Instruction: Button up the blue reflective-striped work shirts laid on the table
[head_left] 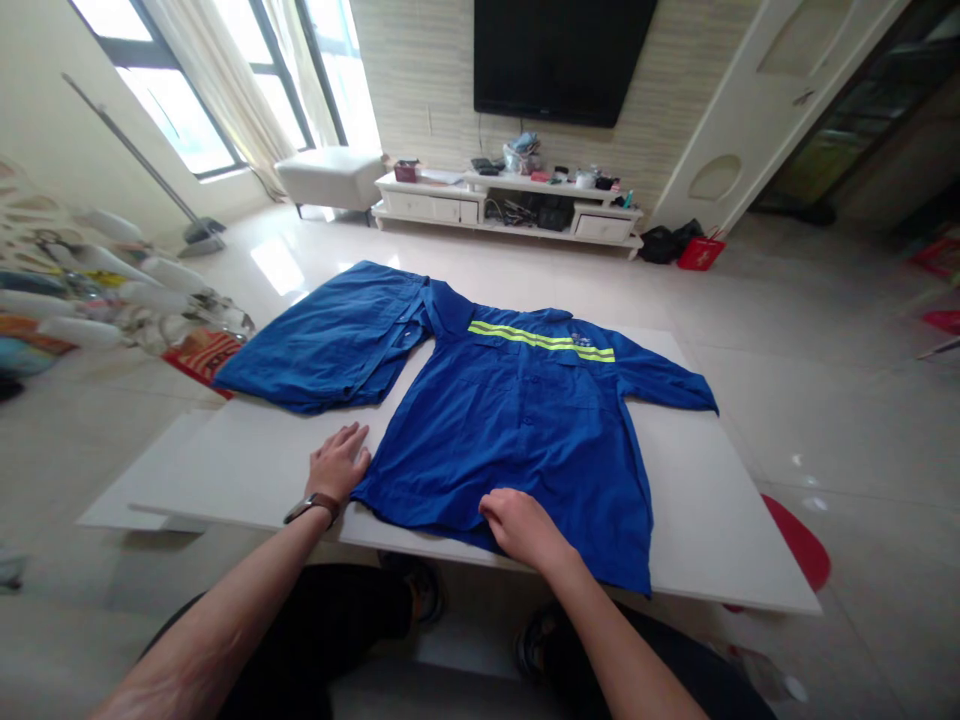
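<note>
A blue work jacket with a yellow-green reflective stripe across the chest lies front up, its hem toward me. My left hand, a watch on its wrist, lies on the white table beside the hem's left corner with fingers stretched out. At the middle of the hem, my right hand has its fingers curled together on the fabric edge. Folded blue clothing lies at the far left of the table, touching the jacket's left sleeve area.
A red stool shows past the table's right edge. Left of the table stand a red bag and several white rolls. Across the floor are a low white TV cabinet, a padded bench and a red gift bag.
</note>
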